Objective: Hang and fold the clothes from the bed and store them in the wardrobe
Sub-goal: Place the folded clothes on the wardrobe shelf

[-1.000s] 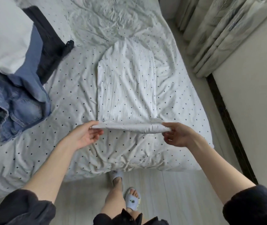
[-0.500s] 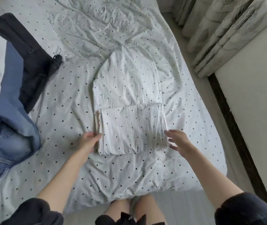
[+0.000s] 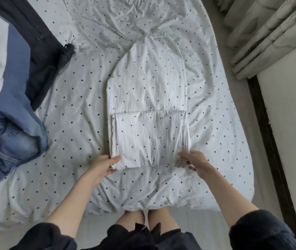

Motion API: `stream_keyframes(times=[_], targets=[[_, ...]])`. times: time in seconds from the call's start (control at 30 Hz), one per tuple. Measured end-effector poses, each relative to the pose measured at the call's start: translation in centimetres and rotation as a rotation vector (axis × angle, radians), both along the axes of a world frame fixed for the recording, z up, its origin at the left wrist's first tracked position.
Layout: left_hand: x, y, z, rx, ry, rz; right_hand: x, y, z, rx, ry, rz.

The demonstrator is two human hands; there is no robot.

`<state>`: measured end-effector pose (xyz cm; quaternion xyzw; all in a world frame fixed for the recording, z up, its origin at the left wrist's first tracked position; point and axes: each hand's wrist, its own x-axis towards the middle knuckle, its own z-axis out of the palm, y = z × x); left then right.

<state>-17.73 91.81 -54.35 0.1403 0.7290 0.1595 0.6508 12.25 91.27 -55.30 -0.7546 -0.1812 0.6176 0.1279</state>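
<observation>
You're standing at the foot of the bed [image 3: 215, 141], and the white dotted garment [image 3: 147, 91] lies straight out in front of you, long axis running directly away from you toward its gathered end. The near part is already doubled over into a folded panel [image 3: 150, 139] sitting on top of the rest.

Your left hand [image 3: 104, 166] has the near-left corner of that panel, thumb on top and fingers tucked under the edge: a pinch on the fabric. Your right hand [image 3: 196, 163] is at the near-right corner, fingers curled around the edge, so that grip is holding cloth too. Both hands sit level with each other, one at each end of the near edge, neither closer than the other.

That's the relation that counts: the unfolded length lies beyond your hands, dead ahead, so the next fold most likely rolls forward along that axis, both corners travelling together to keep the edge square.

Off to your left, well apart, the blue jeans [image 3: 8, 147] and dark trousers [image 3: 39, 51] wait their turn, not yet folded.
</observation>
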Motion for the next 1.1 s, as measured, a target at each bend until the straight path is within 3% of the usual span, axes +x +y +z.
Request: stream_keyframes(times=[0.17,0.33,0.5,0.8,0.97,1.03,1.1], targets=[[-1.0,-0.4,2.5,-0.040,-0.111,0.029,0.5,-1.4,2.2,-0.044,0.026,-0.019],[-0.9,-2.1,4.5,-0.179,-0.102,-0.213,2.5,-2.6,4.9,-0.129,-0.019,0.037],[-0.9,-2.0,5.9,-0.256,-0.224,-0.194,4.0,-2.8,6.6,-0.244,0.030,0.040],[0.8,8.2,10.6,0.062,-0.175,0.019,4.2,5.4,10.3,-0.106,0.207,-0.163],[3.2,15.9,11.3,0.285,-0.195,0.171,4.1,12.8,11.6,0.171,0.310,-0.309],[3.7,17.3,10.0,0.364,-0.117,0.204,3.8,14.2,10.8,0.243,0.243,-0.321],[3.7,17.3,7.4,0.413,0.101,0.169,3.4,14.7,8.9,0.226,0.084,-0.261]])
